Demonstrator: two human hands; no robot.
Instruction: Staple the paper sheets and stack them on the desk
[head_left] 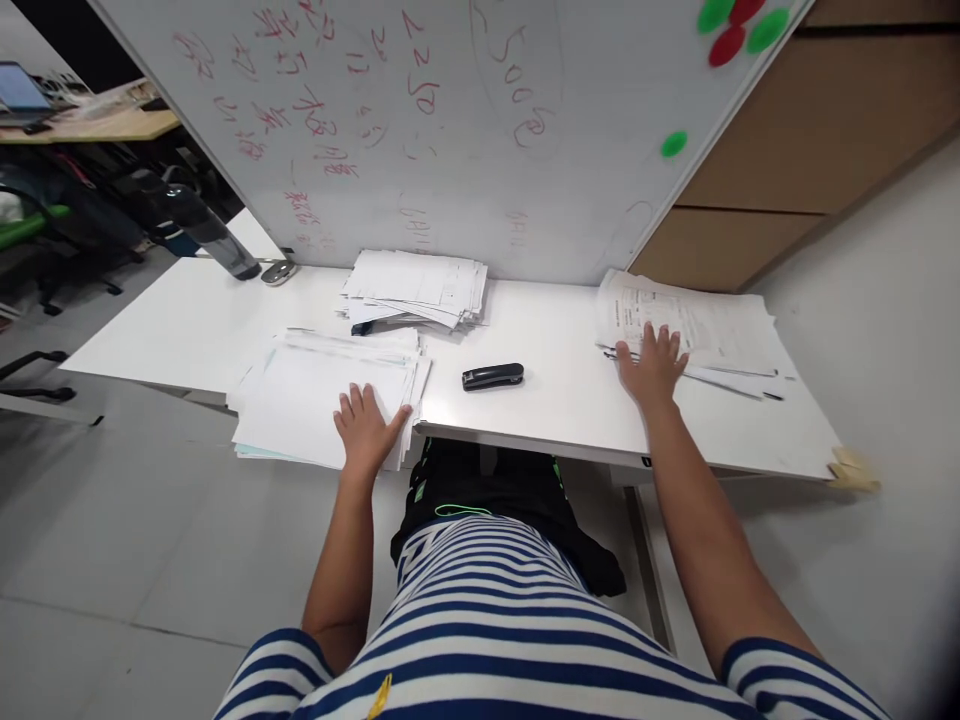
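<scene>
My left hand (366,428) lies flat with fingers spread on the right part of a loose stack of white paper (300,395), which overhangs the desk's front edge. On the right, my right hand (652,365) rests open on the near left edge of another pile of printed sheets (705,325). Pens (772,396) poke out from under that pile. Between my hands a black stapler (493,376) lies on the desktop. Behind it to the left sits a third paper stack (416,285), with something dark under its near left corner.
The white desk (555,330) stands against a whiteboard (450,130) with red writing and round magnets (726,45). At the far left are a dark bottle (210,232) and a computer mouse (280,273). Tan tape or card (853,470) covers the desk's right front corner.
</scene>
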